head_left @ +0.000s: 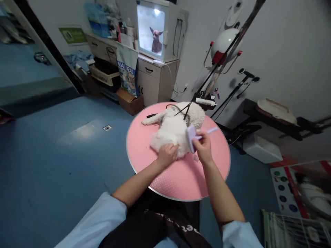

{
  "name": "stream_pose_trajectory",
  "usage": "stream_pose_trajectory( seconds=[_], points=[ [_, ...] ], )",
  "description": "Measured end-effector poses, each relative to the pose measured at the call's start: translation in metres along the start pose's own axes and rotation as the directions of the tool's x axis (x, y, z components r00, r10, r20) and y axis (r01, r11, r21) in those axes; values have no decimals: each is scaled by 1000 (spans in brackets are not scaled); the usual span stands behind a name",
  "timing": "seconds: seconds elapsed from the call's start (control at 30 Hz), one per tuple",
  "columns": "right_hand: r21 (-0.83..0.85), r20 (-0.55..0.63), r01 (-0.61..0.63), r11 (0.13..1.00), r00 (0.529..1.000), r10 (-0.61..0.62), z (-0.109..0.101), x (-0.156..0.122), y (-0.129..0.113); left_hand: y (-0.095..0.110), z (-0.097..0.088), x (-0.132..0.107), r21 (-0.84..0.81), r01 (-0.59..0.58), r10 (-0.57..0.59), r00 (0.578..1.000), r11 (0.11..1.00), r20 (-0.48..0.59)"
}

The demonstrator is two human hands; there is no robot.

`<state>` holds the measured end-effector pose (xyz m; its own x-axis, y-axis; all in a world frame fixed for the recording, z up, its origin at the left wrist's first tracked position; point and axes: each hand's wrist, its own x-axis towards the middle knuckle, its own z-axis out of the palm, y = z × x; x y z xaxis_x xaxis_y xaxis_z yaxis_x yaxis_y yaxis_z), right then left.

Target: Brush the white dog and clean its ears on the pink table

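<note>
A small white fluffy dog (173, 129) lies on a round pink grooming table (144, 144), tethered by dark straps from a slanted pole. My left hand (167, 155) is closed on the fur at the dog's near end. My right hand (203, 148) grips the handle of a lilac slicker brush (191, 137), whose head rests against the dog's right flank. A tuft of loose fur lies on the table just beside my right wrist.
A grooming arm and stand dryer (224, 44) rise behind the table. A lit cabinet (155, 31) holds another small dog. A feed bag (126, 69), cardboard box and drawers line the back wall. Blue floor lies left; a black bench (274, 119) stands right.
</note>
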<state>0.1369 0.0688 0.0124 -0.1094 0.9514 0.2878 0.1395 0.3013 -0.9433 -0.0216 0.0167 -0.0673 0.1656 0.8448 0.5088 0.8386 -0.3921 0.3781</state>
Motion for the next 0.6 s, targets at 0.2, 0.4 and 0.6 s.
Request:
stream_pose_trajectory(
  seconds=[0.2,0.4,0.6],
  points=[
    [-613,448,396,684,887,-112,5,52,-54,7,-5,3,-53,-10,16,994,999,112],
    [-659,552,584,473,803,-222,17,31,-28,3,-3,1,-62,43,-32,983,997,179],
    [-468,555,634,616,753,-354,1,7,7,-3,-2,4,-102,-9,26,986,995,167]
  ],
)
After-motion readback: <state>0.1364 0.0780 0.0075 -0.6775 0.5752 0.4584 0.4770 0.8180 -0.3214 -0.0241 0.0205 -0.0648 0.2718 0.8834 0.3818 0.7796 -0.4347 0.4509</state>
